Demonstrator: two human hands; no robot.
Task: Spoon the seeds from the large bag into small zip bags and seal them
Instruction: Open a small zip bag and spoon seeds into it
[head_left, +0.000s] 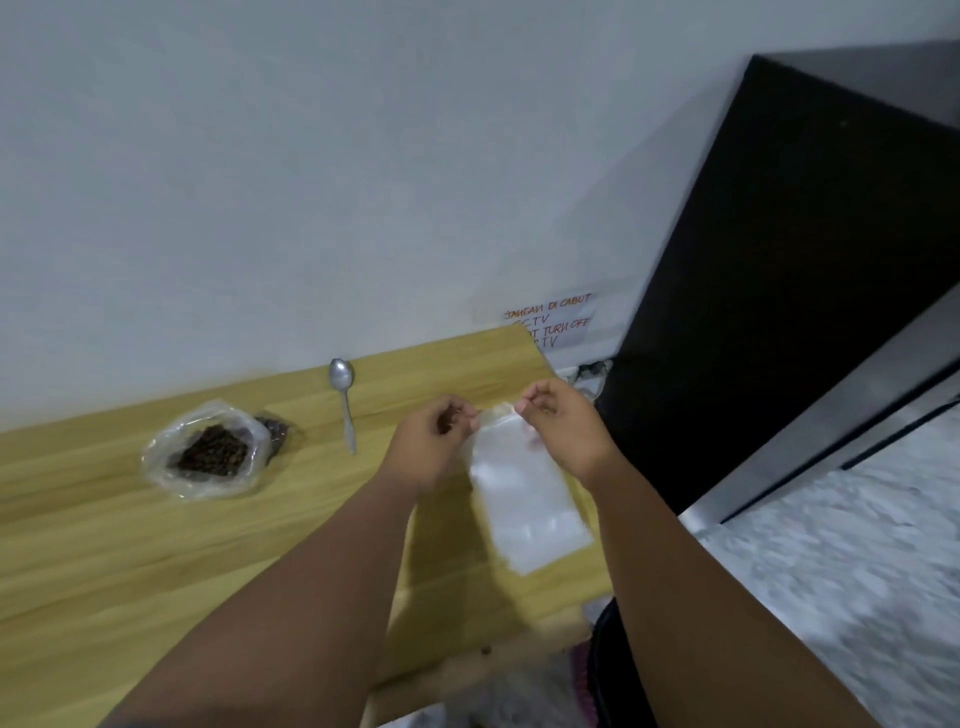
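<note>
Both hands, left hand (434, 441) and right hand (563, 423), pinch an empty zip bag (524, 499) top, probably opening it; spoon (344, 400) next.

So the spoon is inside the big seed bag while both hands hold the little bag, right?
No. The head view shows the spoon lying on the table beside the big seed bag. The left hand and right hand do hold the little bag.

I read one paper note (550, 319) on the wall (260, 182), right of frame centre, orange handwriting, "JANGAN DI CABUT", "CCTV" below, then a partly hidden line ending "T TURN OFF", a blurred "CCTV" last
</note>
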